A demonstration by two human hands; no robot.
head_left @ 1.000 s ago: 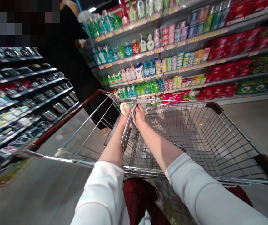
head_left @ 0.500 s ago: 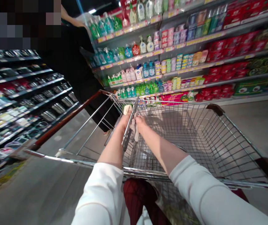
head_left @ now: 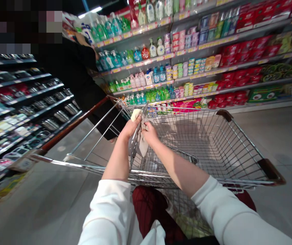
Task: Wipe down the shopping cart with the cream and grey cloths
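A shopping cart (head_left: 249,141) of wire mesh stands before me. Inside it, my left hand (head_left: 130,127) is closed around a cream-coloured cloth (head_left: 136,114) at the top of the cart's upright inner flap (head_left: 135,141). On the flap's other side, my right hand (head_left: 150,133) pinches a pale grey cloth (head_left: 143,147), which hangs down against the flap. Whether the two cloth parts are one piece, I cannot tell. My fingertips are partly hidden behind the flap and the cloth.
The cart's brown handle (head_left: 76,124) runs along the left. A person in black (head_left: 71,71) stands beyond it. Shelves of soap bottles and red packs (head_left: 158,58) line the far side; a rack of metal containers (head_left: 50,124) is at the left.
My right hand has drawn back a little, and more of the grey cloth hangs below it. My left hand has shifted slightly left and up. The view has shifted somewhat.
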